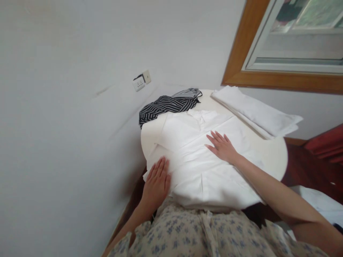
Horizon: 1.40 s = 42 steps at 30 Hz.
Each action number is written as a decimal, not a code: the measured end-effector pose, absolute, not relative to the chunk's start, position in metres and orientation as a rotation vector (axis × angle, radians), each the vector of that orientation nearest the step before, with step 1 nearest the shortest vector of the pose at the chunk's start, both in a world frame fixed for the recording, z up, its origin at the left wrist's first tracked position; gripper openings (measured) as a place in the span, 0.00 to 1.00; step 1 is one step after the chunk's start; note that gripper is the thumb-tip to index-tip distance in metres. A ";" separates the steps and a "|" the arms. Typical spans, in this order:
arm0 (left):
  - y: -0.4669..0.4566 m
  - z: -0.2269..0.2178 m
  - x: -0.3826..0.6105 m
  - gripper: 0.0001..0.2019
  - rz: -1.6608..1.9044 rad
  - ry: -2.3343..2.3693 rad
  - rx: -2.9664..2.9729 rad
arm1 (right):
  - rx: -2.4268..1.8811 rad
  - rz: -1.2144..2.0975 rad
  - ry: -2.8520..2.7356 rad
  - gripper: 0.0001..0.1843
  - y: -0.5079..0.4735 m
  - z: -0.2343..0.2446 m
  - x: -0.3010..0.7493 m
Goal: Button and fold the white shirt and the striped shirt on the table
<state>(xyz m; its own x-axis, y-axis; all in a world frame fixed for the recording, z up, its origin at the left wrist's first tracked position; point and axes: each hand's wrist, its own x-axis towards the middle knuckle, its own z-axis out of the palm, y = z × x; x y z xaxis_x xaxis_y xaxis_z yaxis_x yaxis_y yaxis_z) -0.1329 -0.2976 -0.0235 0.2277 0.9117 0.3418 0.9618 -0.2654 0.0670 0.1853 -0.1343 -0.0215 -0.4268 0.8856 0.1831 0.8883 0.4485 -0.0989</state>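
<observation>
Okay, white garment (195, 167) is lying spread over the round table (276, 153), its near edge running up against the floral top (198, 235) and covering the front rim; a bit of it is poking out past the left rim. Left hand (158, 180) is resting palm down near that left edge, fingers straight and close together, gripping nothing visible. Right hand (222, 147) is lying flat near the middle of the cloth, fingers loosely spread, thumb apart, also gripping nothing visible; how hard either is pressing, can't tell. Free room is showing mainly as a bare strip along the right rim, plus a small patch at the far side between the striped cloth (170, 105) and the folded white cloth (257, 110). Left side is running tight, with the wall (66, 125) closing in on the table; the right side is opening onto floor.

Counts: two hands, one table, one spread garment, one striped cloth drooping at the far-left rim, one folded white cloth sticking out past the right rim, two wall plates (139, 84), one window (305, 46).

Tabletop is showing smooth and cream, the garment wrinkling across it. Wall is looking plain, with faint scuffs. Wooden frame (235, 57) is edging the window; red fabric (327, 142) is hanging below it, over a dark reddish floor (298, 164). A white item (318, 200) is sitting lower right, partly hidden behind the right arm, kind unclear.
</observation>
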 end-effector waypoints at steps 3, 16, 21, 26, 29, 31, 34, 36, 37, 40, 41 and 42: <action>-0.300 -0.026 -0.140 0.28 -0.463 -1.772 -2.341 | -1.630 -0.076 -2.429 0.33 -0.123 -0.027 0.215; -0.242 0.012 -0.149 0.15 -0.270 -1.880 -2.313 | -1.731 -0.241 -2.297 0.28 -0.110 -0.031 0.255; -0.232 0.007 -0.151 0.16 -0.229 -1.920 -2.306 | -1.674 -0.261 -2.298 0.23 -0.098 -0.008 0.230; -0.231 0.009 -0.149 0.18 -0.198 -1.931 -2.269 | -1.247 -0.044 -2.547 0.17 -0.065 -0.002 0.195; -0.233 0.010 -0.150 0.19 -0.213 -1.933 -2.244 | -1.079 0.055 -2.547 0.13 -0.053 -0.003 0.185; -0.233 0.009 -0.151 0.19 -0.233 -1.926 -2.226 | -1.009 0.086 -2.533 0.11 -0.050 -0.002 0.182; -0.233 0.008 -0.153 0.20 -0.261 -1.905 -2.210 | -0.975 0.087 -2.514 0.11 -0.048 0.003 0.183; -0.231 0.008 -0.155 0.20 -0.278 -1.892 -2.230 | -0.979 0.068 -2.491 0.11 -0.047 0.006 0.183; -0.230 0.009 -0.156 0.20 -0.282 -1.890 -2.247 | -0.989 0.059 -2.474 0.11 -0.047 0.005 0.183; -0.224 0.014 -0.159 0.20 -0.273 -1.930 -2.282 | -1.037 0.050 -2.433 0.10 -0.046 0.000 0.180; -0.221 0.016 -0.160 0.20 -0.249 -1.977 -2.281 | -1.054 0.049 -2.421 0.10 -0.047 -0.003 0.179; -0.219 0.018 -0.162 0.20 -0.210 -2.038 -2.275 | -1.068 0.046 -2.408 0.09 -0.047 -0.006 0.178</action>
<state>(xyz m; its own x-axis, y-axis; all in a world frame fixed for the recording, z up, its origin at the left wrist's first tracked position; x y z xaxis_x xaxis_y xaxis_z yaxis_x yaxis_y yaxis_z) -0.1618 -0.2188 0.0182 0.1056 0.9823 0.1549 0.9932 -0.1117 0.0316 0.1779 -0.0473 -0.0063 -0.5660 0.7029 0.4307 0.6858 0.6914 -0.2271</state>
